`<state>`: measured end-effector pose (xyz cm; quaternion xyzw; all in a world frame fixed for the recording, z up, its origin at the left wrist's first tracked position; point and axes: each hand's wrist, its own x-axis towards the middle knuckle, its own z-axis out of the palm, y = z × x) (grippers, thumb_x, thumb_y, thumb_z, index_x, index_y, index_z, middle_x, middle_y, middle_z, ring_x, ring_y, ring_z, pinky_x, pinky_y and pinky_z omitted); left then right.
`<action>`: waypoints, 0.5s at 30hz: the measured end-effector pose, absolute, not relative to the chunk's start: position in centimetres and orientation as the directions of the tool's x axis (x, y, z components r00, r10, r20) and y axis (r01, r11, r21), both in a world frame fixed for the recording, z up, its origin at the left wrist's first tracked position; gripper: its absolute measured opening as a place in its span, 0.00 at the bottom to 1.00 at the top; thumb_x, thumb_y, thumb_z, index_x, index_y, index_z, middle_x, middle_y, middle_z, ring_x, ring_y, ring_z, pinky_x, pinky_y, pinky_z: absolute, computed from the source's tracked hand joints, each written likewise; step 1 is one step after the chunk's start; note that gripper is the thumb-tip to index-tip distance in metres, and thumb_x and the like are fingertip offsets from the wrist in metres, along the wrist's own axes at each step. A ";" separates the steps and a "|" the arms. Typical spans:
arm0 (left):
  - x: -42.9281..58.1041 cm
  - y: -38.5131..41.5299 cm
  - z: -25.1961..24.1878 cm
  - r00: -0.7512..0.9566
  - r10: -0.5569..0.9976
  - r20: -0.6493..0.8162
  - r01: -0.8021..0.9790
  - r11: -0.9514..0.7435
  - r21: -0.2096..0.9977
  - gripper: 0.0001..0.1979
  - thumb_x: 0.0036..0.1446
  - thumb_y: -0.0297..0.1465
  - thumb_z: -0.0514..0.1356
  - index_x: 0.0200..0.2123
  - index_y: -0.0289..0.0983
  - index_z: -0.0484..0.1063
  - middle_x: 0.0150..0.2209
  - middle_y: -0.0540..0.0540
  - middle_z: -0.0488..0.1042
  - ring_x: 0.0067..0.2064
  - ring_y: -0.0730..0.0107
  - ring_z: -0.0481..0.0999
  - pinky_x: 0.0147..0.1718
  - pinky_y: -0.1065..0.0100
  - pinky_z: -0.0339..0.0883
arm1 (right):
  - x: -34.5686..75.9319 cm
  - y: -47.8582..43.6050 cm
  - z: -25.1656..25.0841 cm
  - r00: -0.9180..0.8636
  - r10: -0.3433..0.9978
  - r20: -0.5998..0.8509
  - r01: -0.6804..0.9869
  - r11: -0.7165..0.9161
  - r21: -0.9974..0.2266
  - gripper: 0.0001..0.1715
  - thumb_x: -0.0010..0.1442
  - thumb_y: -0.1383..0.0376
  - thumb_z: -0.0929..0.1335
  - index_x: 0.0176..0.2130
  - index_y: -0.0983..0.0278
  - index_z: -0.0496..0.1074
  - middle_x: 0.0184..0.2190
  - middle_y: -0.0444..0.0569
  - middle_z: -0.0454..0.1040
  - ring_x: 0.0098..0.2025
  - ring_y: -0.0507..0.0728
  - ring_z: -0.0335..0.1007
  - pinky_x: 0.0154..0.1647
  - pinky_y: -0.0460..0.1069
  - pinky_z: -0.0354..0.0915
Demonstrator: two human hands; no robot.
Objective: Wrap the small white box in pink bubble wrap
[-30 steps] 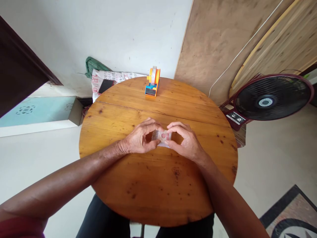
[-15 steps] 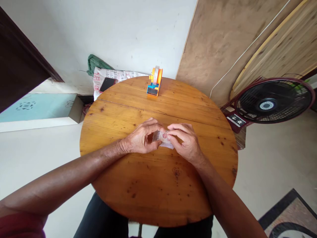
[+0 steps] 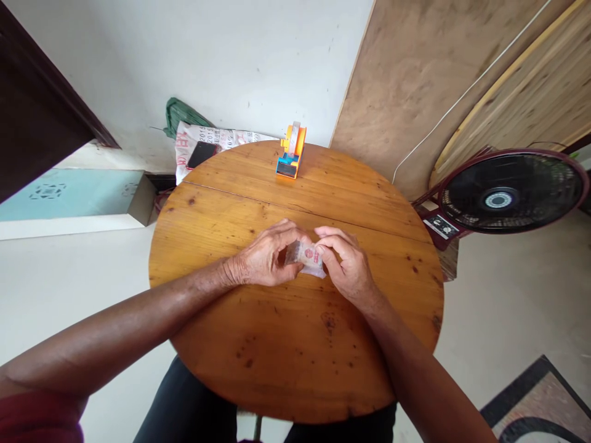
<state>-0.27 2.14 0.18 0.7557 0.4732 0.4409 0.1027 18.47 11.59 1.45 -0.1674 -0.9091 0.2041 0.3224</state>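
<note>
Over the middle of the round wooden table (image 3: 295, 344), both hands meet at a small clear packet (image 3: 308, 257) with a red print on it. My left hand (image 3: 272, 253) grips its left side between thumb and fingers. At the packet's right edge, my right hand (image 3: 347, 261) has thumb and index finger pinched together, touching the edge. What the packet contains I cannot make out. Beyond the hands, an orange and blue tape dispenser (image 3: 290, 154) with a roll of tape stands near the far edge.
A dark phone (image 3: 202, 155) lies on a printed white sack (image 3: 184, 136) by the table's far left edge, with a green bag (image 3: 182, 114) behind. To the right stands a dark red fan (image 3: 512, 191). A white wall (image 3: 231, 55) and wooden boards rise behind the table.
My right fingers have shifted slightly right off the packet's face, so its red print shows more. My left hand keeps its hold. The view has shifted a little.
</note>
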 end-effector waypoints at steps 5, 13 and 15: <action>-0.3 2.2 0.2 0.163 0.810 0.564 0.627 -0.526 0.574 0.14 0.50 0.28 0.61 0.42 0.38 0.68 0.39 0.43 0.74 0.40 0.62 0.72 0.42 0.60 0.66 | 18.5 11.6 1.4 -0.748 0.452 0.486 0.152 0.829 -0.538 0.09 0.66 0.66 0.62 0.36 0.60 0.71 0.48 0.53 0.77 0.51 0.59 0.72 0.54 0.57 0.64; -0.3 2.1 0.2 0.192 0.821 0.538 0.624 -0.525 0.579 0.15 0.49 0.26 0.60 0.43 0.37 0.71 0.41 0.43 0.74 0.43 0.61 0.71 0.45 0.59 0.66 | 18.5 11.6 1.5 -0.755 0.479 0.449 0.144 0.788 -0.599 0.09 0.66 0.67 0.62 0.34 0.60 0.70 0.50 0.54 0.76 0.54 0.59 0.71 0.55 0.58 0.64; -0.3 2.0 0.3 0.192 0.822 0.535 0.623 -0.524 0.581 0.15 0.49 0.25 0.59 0.43 0.37 0.72 0.41 0.42 0.73 0.43 0.61 0.71 0.45 0.59 0.66 | 18.4 11.6 1.5 -0.757 0.480 0.444 0.146 0.786 -0.601 0.09 0.66 0.67 0.62 0.34 0.60 0.70 0.50 0.54 0.76 0.54 0.59 0.71 0.54 0.58 0.64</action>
